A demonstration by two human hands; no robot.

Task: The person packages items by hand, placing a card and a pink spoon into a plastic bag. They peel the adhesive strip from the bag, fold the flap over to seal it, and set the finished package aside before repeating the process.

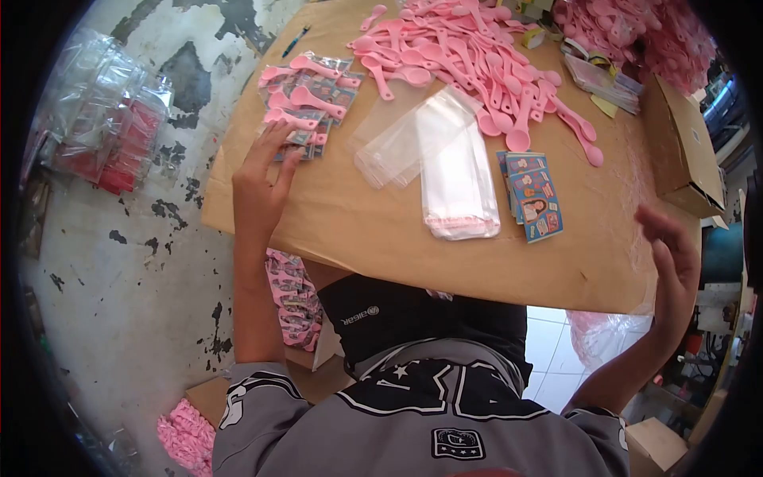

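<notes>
My left hand is at the left of the table, fingers stretched out and thumb apart, fingertips right at the near edge of a pile of bagged pink spoons with printed cards. My right hand is raised over the table's right edge, its fingers apart and nothing in them. Between the hands lies a stack of clear plastic bags, with a few loose bags fanned to its left. Beside the stack sit several blue printed cards. A large heap of loose pink measuring spoons spreads behind them.
A brown-covered table fills the middle. At its right stand a cardboard box and tape rolls. A pen lies at the far left. Plastic-wrapped packs rest on the floor, and a box of packed pink items stands below.
</notes>
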